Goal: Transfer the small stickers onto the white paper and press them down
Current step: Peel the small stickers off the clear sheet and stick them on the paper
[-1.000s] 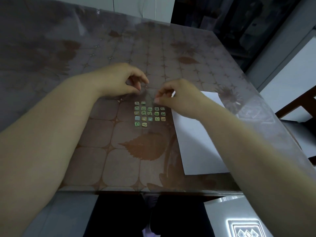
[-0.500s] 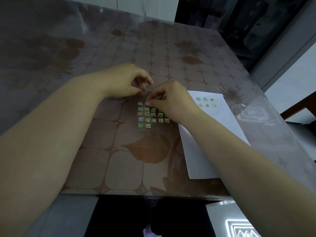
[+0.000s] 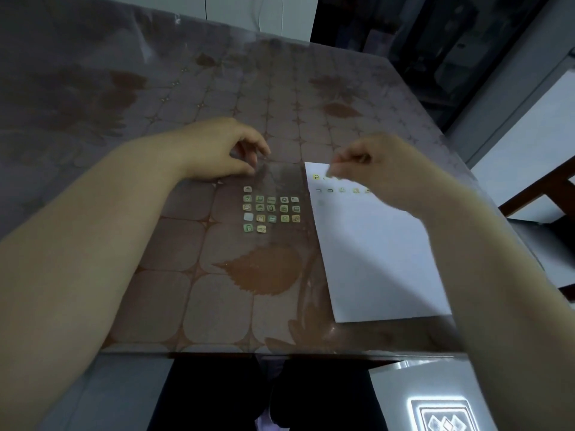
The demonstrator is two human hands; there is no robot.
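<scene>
Hovering right hand [image 3: 385, 169] pinched above white paper [image 3: 379, 259].

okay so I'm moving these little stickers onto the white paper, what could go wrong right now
The right hand hovers over the white paper near stickers already placed, so the new one could overlap them or land crooked. The paper looks unweighted and might shift when pressed. The left hand pinches the clear sheet's top edge; letting go could disturb the remaining stickers.

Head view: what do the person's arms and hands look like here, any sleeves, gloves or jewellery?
Both forearms are bare, with no sleeve in view. The left hand and right hand wear no gloves. No rings, watch or wristband are visible, though the right hand is motion-blurred.
</scene>
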